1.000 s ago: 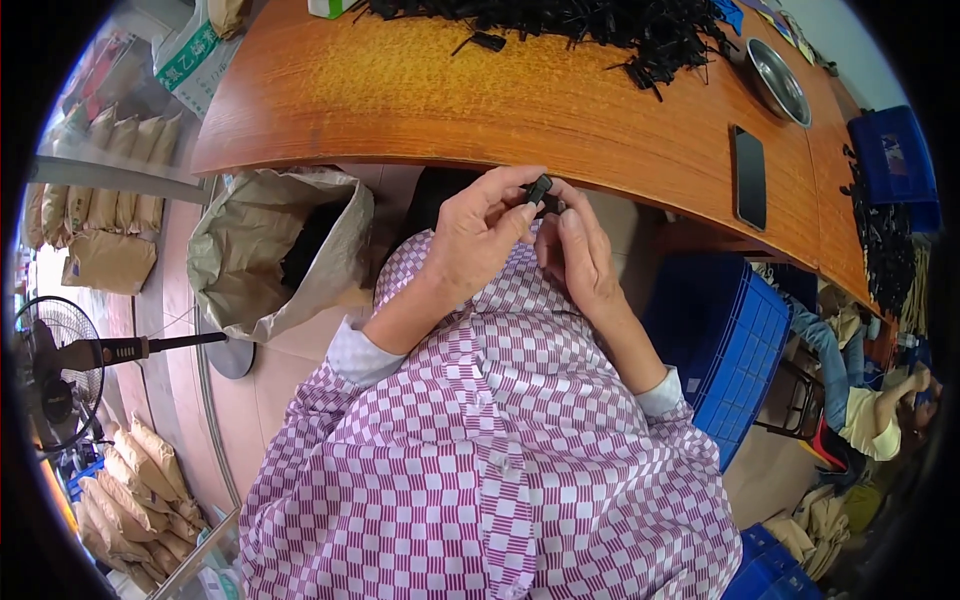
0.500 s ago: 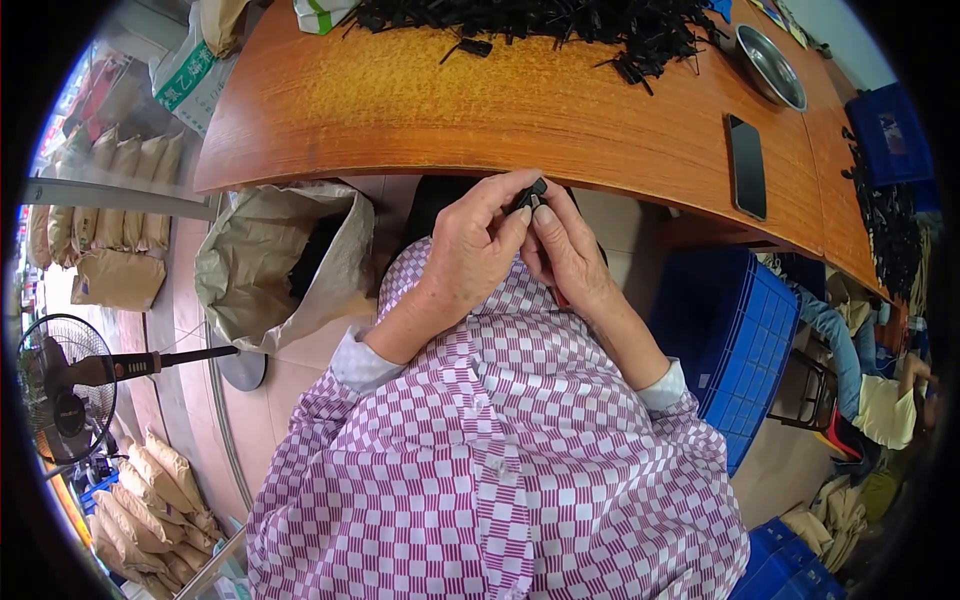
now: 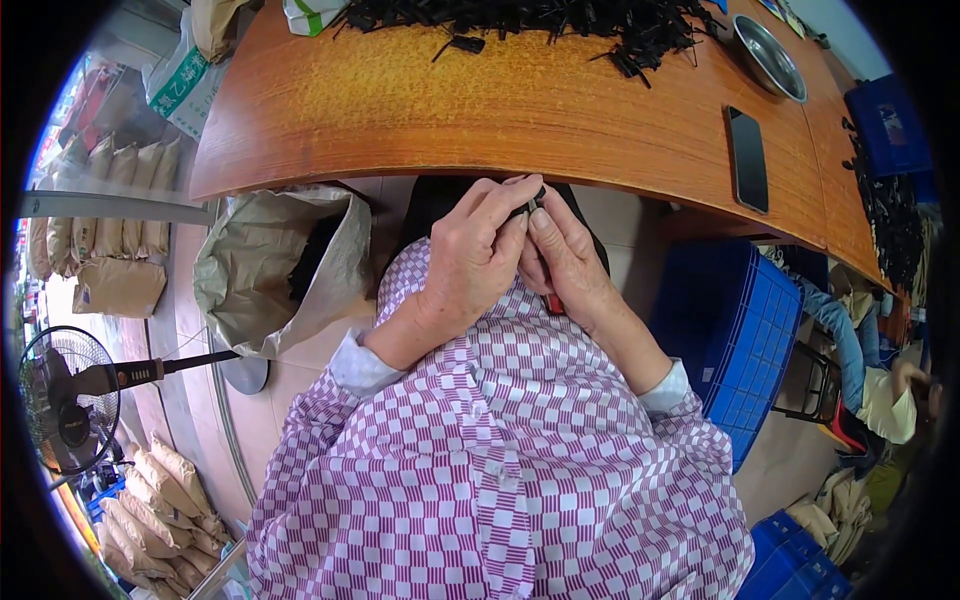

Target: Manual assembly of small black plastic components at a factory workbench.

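My two hands meet just in front of the table's near edge, above my lap. My left hand (image 3: 462,250) is closed, pinching a small black plastic piece (image 3: 519,210) between thumb and fingertips. Pressed close against it, my right hand (image 3: 570,255) is closed round a slim tool with a red end (image 3: 554,303) that sticks out below the palm. A narrow metallic tip shows by the right thumb, at the black piece. The fingers hide most of both the piece and the tool, so the tool's exact kind cannot be made out.
Black plastic pieces (image 3: 500,15) lie heaped on the wooden table (image 3: 400,120). A phone (image 3: 747,160) and metal bowl (image 3: 770,58) lie to the right. An open woven sack (image 3: 270,270) and fan (image 3: 75,400) stand left, a blue crate (image 3: 745,350) right. Another person sits far right.
Both hands stay together but have shifted slightly, and the black piece is now more covered by the fingers. More of the tool's red end shows below my right hand.
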The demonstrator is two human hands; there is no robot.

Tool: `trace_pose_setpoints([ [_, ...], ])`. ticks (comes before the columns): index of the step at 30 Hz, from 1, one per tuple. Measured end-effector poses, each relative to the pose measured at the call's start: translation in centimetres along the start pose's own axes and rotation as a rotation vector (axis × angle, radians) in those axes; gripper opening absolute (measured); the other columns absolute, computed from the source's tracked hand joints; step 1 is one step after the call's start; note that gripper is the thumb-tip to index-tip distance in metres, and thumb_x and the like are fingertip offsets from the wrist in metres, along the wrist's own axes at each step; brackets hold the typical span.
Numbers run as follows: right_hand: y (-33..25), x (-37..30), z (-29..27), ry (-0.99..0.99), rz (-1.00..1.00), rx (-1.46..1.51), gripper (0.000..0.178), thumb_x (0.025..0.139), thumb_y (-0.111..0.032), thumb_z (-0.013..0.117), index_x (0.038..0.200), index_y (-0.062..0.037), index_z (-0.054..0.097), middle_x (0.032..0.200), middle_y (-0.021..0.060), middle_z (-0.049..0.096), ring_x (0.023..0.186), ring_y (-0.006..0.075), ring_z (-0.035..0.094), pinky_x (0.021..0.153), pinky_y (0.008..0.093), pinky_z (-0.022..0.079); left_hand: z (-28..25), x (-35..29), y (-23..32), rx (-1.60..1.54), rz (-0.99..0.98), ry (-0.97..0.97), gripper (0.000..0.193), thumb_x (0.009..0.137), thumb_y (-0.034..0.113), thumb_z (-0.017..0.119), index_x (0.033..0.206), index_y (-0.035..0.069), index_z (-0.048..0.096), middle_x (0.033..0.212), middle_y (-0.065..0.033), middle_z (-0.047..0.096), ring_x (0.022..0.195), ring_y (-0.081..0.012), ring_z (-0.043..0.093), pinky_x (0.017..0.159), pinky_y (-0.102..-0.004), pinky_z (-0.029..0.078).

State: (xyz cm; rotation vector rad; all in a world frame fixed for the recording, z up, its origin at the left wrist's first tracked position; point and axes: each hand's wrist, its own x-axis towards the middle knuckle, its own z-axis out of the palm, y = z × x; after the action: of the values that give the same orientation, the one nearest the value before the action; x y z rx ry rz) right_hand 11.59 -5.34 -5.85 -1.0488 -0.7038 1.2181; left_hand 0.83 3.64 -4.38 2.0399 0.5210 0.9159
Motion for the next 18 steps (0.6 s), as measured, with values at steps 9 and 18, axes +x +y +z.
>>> trace_pose_setpoints([
  [9, 0.1, 0.6, -0.8, -0.034, 0.312, 0.246, 0.040, 0.102, -0.031, 0.040, 0.137, -0.0100, 0.039, 0.059, -0.0018, 0.043, 0.046, 0.0057, 0.036, 0.041, 0.0199, 0.027, 0.0, -0.2, -1.0, 0.132, -0.056, -0.023, 0.027, 0.082, -0.005, 0.058, 0.108, 0.002, 0.062, 0.094, -0.0136, 0.064, 0.079, -0.0235, 0.066, 0.066, -0.0288, 0.052],
  [18, 0.4, 0.9, -1.1, 0.015, -0.006, -0.164, 0.029, 0.101, -0.027, 0.045, 0.120, -0.0050, 0.047, 0.073, 0.0018, 0.056, 0.046, 0.0050, 0.040, 0.042, 0.0177, 0.032, -1.7, 0.5, -1.2, -0.626, -0.441, 0.003, 0.032, 0.094, 0.003, 0.051, 0.125, 0.005, 0.047, 0.100, -0.0116, 0.065, 0.080, -0.0156, 0.066, 0.064, -0.0236, 0.052],
])
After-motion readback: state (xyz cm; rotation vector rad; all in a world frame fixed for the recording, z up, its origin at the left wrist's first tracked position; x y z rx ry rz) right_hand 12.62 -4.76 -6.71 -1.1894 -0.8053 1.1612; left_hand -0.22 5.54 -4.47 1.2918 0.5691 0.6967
